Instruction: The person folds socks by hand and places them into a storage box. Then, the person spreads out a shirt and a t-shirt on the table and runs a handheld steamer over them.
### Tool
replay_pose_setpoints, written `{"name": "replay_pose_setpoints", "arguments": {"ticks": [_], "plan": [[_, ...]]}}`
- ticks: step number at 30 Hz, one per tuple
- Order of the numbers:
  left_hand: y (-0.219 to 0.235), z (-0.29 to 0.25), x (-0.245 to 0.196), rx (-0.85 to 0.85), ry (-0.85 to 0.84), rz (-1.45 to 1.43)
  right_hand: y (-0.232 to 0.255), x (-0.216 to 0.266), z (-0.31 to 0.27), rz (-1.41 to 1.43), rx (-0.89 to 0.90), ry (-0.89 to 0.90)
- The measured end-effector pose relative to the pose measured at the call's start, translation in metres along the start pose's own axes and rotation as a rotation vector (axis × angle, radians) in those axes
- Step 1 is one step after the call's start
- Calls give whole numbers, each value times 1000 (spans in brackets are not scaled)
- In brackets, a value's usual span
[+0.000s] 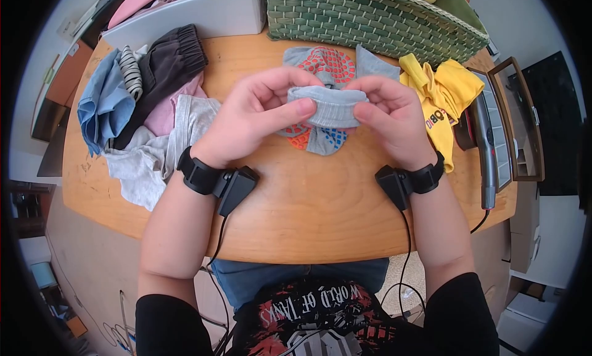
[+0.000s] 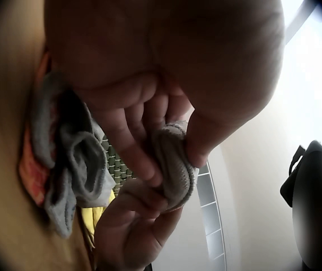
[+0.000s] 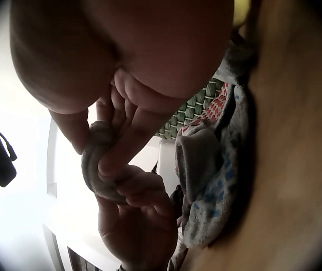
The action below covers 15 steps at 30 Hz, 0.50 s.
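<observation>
Both hands hold a grey sock (image 1: 336, 112) up in front of the body, bunched into a short roll with its ribbed cuff outward. The left hand (image 1: 243, 112) pinches its left end between thumb and fingers. At the opposite end, the right hand (image 1: 394, 109) grips it the same way. The left wrist view shows the rolled sock (image 2: 175, 164) with thumb and fingers on either side. Beneath and behind the hands lie more grey socks (image 1: 330, 141) with red, orange and blue grip dots, partly hidden by the hands.
To the left is a heap of clothes (image 1: 163, 109). A yellow garment (image 1: 453, 88) lies at the right, beside a long grey corded appliance (image 1: 485, 146). A green woven basket (image 1: 364, 20) and a white bin (image 1: 203, 14) stand along the back of the wooden table (image 1: 308, 214).
</observation>
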<state>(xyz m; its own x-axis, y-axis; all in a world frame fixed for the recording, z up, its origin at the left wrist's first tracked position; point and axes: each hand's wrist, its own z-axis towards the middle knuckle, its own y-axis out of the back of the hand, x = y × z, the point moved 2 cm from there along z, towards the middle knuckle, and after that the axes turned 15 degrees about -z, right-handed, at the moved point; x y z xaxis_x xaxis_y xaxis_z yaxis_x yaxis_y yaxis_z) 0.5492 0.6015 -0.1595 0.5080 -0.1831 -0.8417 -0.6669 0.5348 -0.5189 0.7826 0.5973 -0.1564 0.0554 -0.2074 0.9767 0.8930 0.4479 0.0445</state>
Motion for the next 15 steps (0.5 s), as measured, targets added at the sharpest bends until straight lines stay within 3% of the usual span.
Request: {"name": "replay_pose_setpoints", "arguments": {"ticks": [3, 6, 8, 11, 15], "plan": [[0, -1, -3, 16, 43, -49, 1, -2, 1, 122, 108, -45], [-1, 3, -1, -52, 46, -51, -8, 0, 6, 133, 51, -49], [-3, 6, 0, -115, 23, -54, -17, 9, 9, 81, -151, 146], [-8, 7, 2, -150, 35, -43, -7, 1, 6, -12, -84, 127], [-13, 9, 7, -89, -123, 33, -3, -3, 6, -7, -107, 52]]}}
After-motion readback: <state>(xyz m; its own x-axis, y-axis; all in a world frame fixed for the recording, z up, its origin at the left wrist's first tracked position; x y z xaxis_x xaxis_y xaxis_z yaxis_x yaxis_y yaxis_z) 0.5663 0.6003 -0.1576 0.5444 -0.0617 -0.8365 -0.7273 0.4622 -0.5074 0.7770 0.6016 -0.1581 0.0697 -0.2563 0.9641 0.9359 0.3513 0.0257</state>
